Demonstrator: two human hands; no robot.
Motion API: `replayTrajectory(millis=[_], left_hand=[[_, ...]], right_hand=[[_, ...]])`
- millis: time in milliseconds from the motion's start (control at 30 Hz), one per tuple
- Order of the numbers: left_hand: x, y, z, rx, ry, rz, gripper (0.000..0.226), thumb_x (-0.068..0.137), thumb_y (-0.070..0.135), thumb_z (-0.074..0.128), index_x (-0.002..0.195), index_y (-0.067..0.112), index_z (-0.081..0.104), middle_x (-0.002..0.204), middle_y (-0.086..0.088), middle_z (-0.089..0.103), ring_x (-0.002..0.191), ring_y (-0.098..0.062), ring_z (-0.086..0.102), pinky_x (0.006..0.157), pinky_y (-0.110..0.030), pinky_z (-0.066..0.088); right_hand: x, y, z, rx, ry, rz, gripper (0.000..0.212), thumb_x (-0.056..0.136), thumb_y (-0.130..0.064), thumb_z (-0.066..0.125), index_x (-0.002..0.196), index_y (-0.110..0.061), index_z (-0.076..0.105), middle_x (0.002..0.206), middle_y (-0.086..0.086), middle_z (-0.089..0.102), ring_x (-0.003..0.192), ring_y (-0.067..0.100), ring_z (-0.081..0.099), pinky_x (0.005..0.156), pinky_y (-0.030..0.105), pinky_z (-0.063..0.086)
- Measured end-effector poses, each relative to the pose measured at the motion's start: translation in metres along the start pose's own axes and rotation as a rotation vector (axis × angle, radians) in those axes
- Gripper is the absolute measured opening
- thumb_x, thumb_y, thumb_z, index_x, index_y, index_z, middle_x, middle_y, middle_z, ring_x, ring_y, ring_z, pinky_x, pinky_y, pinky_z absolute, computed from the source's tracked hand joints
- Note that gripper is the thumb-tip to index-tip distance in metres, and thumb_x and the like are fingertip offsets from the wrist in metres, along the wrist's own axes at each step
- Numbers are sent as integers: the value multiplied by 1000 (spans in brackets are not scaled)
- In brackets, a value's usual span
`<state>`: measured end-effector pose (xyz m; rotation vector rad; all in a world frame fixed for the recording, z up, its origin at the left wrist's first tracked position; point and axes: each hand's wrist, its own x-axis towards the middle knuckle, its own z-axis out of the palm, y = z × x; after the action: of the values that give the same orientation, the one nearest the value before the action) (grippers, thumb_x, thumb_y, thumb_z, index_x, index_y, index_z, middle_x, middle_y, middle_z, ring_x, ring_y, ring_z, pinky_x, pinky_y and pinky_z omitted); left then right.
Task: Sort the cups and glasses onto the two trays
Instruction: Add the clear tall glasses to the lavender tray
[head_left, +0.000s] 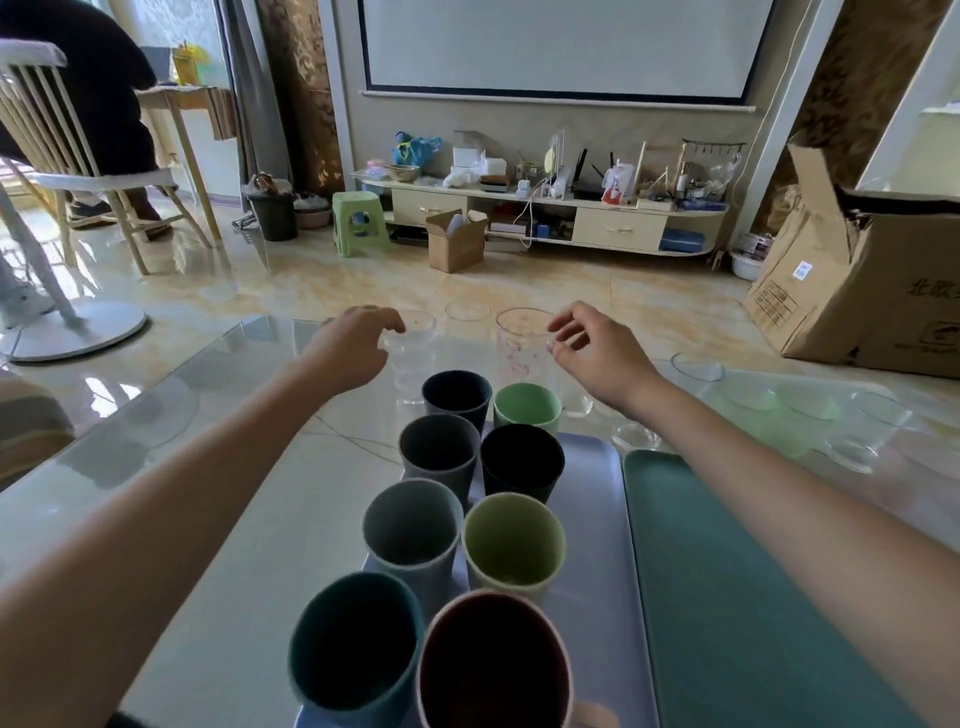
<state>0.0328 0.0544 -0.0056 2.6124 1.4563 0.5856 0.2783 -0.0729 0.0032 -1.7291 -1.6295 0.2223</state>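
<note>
Single head cam, wide-angle, worn by the person, looks forward and down over the table (218, 519). Trays (727, 571) close at 6 o'clock, both forearms entering from the bottom corners, TV cabinet (618, 228) far at 12. No second view.

Green tray (727, 571) bare and reachable, coloured cups (441, 525) crowding lilac tray (597, 467), glasses (519, 343) beyond

Both arms outstretched fwd, left hand (349, 349) fingers loosely curled, right hand (597, 349) relaxed, both empty
</note>
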Motion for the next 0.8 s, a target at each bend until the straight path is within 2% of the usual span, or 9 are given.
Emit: replayTrajectory(millis=[100,167,267,333,400,467,567,667,800], left_hand=[[36,-13,27,105,-45,-8,45,84,18,63,127,17,50,134,-7,53,126,-27,46,104,-45,34],[53,-21,47,153,-73,-8,50,83,28,66,129,17,49,136,-7,52,128,-26,44,107,-45,30],[64,-28,71,163,-44,9,32,83,31,65,111,16,58,122,-5,60,121,-25,49,109,-43,27],[64,-27,78,93,15,10,13,84,23,65,90,13,59,105,-7,65,107,-27,55,99,-39,33],[61,-25,78,30,43,-5,12,84,19,64,81,12,55,95,-9,66,97,-29,57,84,-35,37],[53,-25,75,32,85,-20,13,85,21,62,82,11,54,97,-9,65,99,-29,55,80,-36,39],[35,-23,58,61,196,-25,13,88,22,58,90,9,55,111,-9,64,112,-28,50,90,-39,40],[16,-9,27,52,325,5,16,90,22,56,95,6,55,115,-11,63,116,-31,46,83,-43,43],[0,32,-20,-91,443,92,17,88,20,60,94,4,57,108,-12,64,110,-31,48,82,-39,41]], right_hand=[[32,9,17,-80,-52,-16,20,90,-18,56,109,-13,54,105,4,58,93,17,52,80,30,44],[43,13,30,-73,-50,-31,20,90,-18,55,109,-14,54,105,2,56,93,15,50,79,27,41],[45,18,45,8,13,-53,18,90,-15,55,107,-13,54,104,1,57,93,12,49,71,16,35],[41,22,51,33,24,-71,16,90,-15,54,106,-14,55,105,2,59,94,11,51,70,9,34],[35,23,52,52,13,-76,14,90,-15,54,105,-16,55,105,1,61,97,11,53,72,5,33],[28,21,47,95,31,-80,14,90,-14,55,104,-16,56,105,-1,62,99,9,55,71,1,35],[19,7,35,164,89,-131,18,87,-9,58,104,-14,57,106,-2,64,100,7,56,73,-5,33],[10,-10,26,206,101,-177,22,86,-10,60,107,-16,56,109,-4,63,104,5,55,78,0,37],[-2,-32,17,208,97,-231,36,83,-12,65,116,-17,53,116,-2,60,109,8,53,84,5,36]])
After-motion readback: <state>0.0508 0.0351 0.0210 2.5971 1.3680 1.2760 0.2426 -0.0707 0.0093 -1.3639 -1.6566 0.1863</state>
